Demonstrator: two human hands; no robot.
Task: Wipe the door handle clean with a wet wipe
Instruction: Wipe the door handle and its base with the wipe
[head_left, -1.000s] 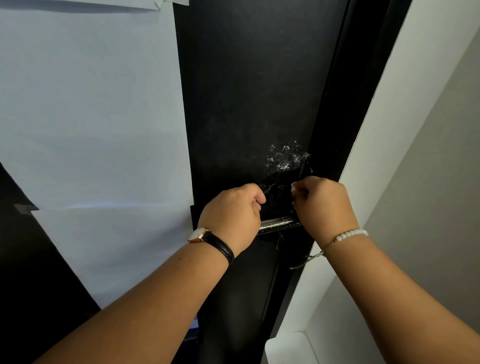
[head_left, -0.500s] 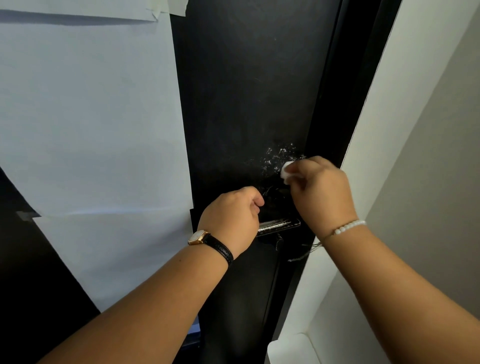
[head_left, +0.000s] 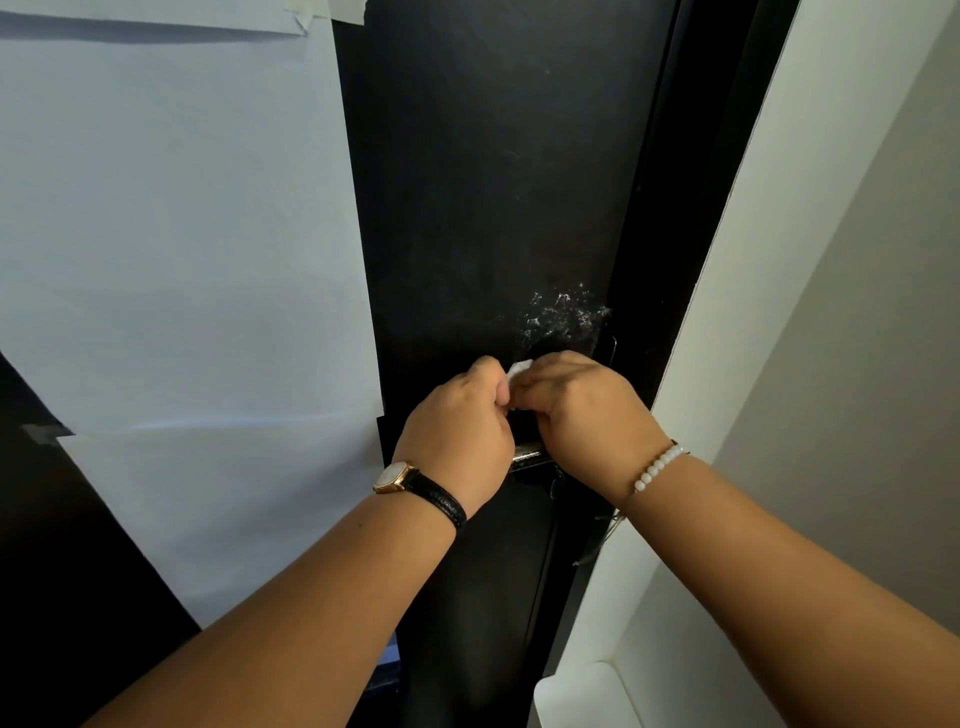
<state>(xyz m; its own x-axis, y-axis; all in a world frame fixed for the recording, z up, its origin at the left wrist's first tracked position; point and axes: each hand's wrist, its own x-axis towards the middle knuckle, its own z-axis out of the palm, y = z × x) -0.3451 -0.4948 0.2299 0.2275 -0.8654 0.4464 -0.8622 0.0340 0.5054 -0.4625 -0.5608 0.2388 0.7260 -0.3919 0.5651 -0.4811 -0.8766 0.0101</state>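
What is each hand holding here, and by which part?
Both the left hand and right hand pinch the small white wet wipe between them; exact hold points are hidden.

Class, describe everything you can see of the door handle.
Only a short strip of the door handle shows: shiny silver metal, lying level on the black door. The left hand covers its left end and the right hand its right. A white wipe sits pinched between the hands, above it.
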